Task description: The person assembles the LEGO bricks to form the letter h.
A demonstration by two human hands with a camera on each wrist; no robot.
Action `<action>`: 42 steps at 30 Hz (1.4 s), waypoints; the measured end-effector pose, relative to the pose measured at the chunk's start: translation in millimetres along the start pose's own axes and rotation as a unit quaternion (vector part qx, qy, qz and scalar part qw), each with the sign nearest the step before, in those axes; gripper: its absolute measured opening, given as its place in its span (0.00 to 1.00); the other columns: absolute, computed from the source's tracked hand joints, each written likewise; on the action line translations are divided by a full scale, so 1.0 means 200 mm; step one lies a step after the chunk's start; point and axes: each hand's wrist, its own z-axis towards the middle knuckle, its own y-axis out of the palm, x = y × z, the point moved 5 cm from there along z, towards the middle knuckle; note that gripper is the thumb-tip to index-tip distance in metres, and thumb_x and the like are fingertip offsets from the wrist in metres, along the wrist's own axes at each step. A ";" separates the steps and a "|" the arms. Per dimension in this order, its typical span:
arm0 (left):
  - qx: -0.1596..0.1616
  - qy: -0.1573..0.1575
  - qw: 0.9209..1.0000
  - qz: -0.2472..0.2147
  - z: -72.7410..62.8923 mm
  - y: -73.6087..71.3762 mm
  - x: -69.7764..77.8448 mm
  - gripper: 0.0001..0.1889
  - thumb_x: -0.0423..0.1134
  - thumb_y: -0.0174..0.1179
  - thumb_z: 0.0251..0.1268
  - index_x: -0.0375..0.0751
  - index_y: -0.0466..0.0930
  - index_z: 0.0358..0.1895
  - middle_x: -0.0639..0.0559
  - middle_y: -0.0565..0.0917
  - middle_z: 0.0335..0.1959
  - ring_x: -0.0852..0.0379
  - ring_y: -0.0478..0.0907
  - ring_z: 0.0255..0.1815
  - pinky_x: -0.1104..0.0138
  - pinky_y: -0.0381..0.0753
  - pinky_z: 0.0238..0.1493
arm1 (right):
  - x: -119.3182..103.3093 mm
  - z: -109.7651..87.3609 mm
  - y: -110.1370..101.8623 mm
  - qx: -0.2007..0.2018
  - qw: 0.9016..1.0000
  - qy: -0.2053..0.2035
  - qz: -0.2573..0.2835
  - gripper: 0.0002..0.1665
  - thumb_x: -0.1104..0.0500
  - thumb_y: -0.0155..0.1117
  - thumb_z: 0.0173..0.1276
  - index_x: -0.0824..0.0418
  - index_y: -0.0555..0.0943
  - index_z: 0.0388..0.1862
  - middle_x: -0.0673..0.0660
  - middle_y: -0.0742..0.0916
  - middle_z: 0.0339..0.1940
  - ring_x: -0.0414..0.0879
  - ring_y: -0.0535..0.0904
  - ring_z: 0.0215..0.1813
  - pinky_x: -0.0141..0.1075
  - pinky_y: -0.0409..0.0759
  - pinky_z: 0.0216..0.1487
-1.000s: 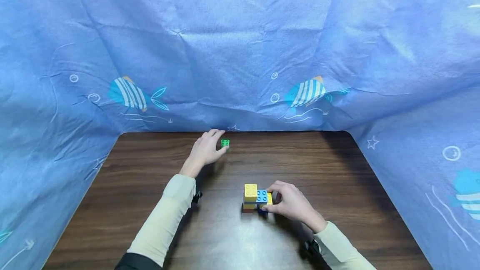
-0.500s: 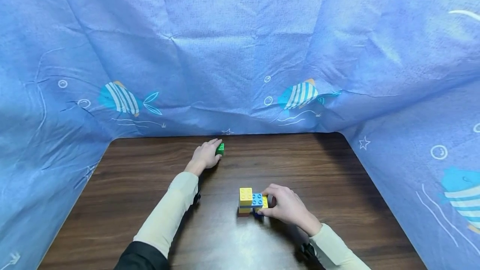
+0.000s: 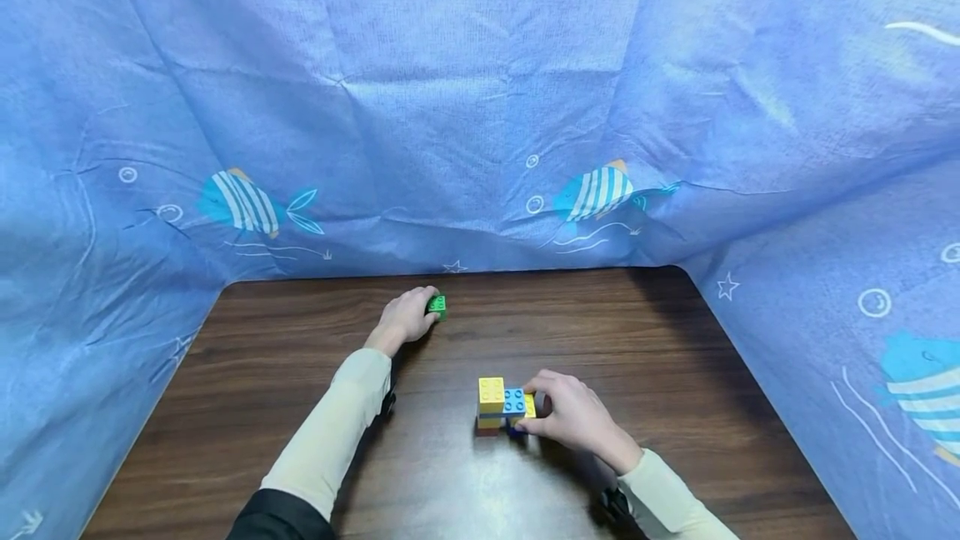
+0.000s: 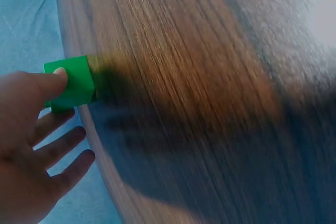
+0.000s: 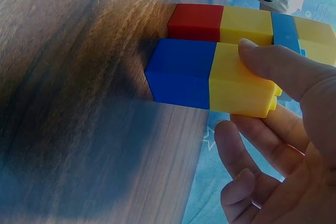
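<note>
Near the table's far edge my left hand (image 3: 405,317) pinches a green toy brick (image 3: 438,307). In the left wrist view the thumb presses one face of the green brick (image 4: 76,85), with the index fingertip on its other side and the remaining fingers spread. My right hand (image 3: 573,413) grips a yellow brick (image 5: 236,80) between thumb and fingers. That yellow brick sits on a dark blue brick (image 5: 181,72). Beside them stands a column with a red brick (image 5: 194,22), a yellow one, a flat blue plate (image 3: 514,400) and a yellow brick on top (image 3: 491,391).
The brown wood-grain table (image 3: 300,373) lies under both hands. A blue fish-print cloth (image 3: 450,132) hangs behind it and along its sides. Dark wrist straps (image 3: 617,502) sit at the cuffs.
My left hand has closed its thumb and fingers on the green brick and drawn it slightly nearer. The right hand keeps its hold on the yellow brick. The head view has shifted a little.
</note>
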 end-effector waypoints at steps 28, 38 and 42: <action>0.019 0.299 0.939 -0.168 -0.64 -0.38 0.63 0.17 0.42 0.64 0.70 0.42 0.79 0.58 0.56 0.81 0.46 0.61 0.81 0.46 0.68 0.81 0.51 | 0.01 0.02 0.01 0.003 1.000 0.000 0.021 0.18 0.49 0.82 0.54 0.51 0.86 0.42 0.41 0.82 0.36 0.34 0.74 0.29 0.29 0.72 0.27; 0.019 0.284 0.943 -0.173 -0.69 -0.29 0.63 0.17 0.41 0.65 0.69 0.43 0.78 0.58 0.56 0.80 0.46 0.59 0.81 0.46 0.67 0.83 0.50 | 0.01 0.02 0.01 0.007 1.000 -0.006 0.014 0.18 0.48 0.82 0.54 0.50 0.86 0.42 0.40 0.82 0.36 0.31 0.72 0.28 0.28 0.72 0.27; 0.025 0.287 0.942 -0.169 -0.69 -0.28 0.64 0.18 0.41 0.65 0.69 0.42 0.77 0.58 0.54 0.80 0.47 0.57 0.81 0.45 0.69 0.82 0.49 | 0.00 0.02 0.01 0.010 1.000 -0.006 0.018 0.18 0.49 0.82 0.54 0.50 0.86 0.42 0.40 0.83 0.36 0.31 0.72 0.28 0.28 0.72 0.27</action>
